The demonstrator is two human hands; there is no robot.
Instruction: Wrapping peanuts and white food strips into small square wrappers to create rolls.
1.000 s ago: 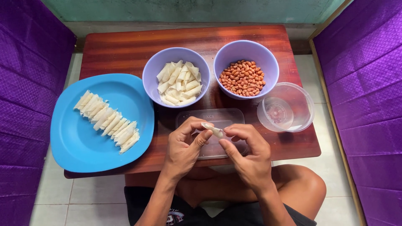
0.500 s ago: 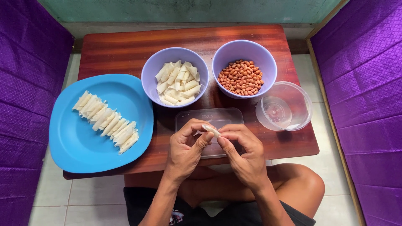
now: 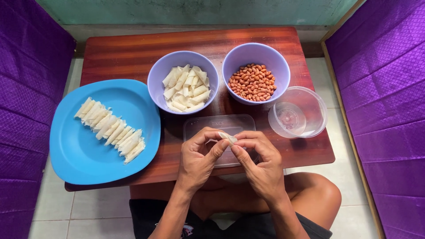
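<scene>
Both pinching one small pale wrapper piece (image 3: 228,137) at frame centre: left hand (image 3: 200,160), right hand (image 3: 261,163), above clear flat lid (image 3: 208,124).

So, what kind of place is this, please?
Probably a home floor-level spot for preparing snacks: a low reddish wooden table on pale floor tiles, a round blue plate of rolled white wrappers, and purple quilted cushions on both sides.
</scene>
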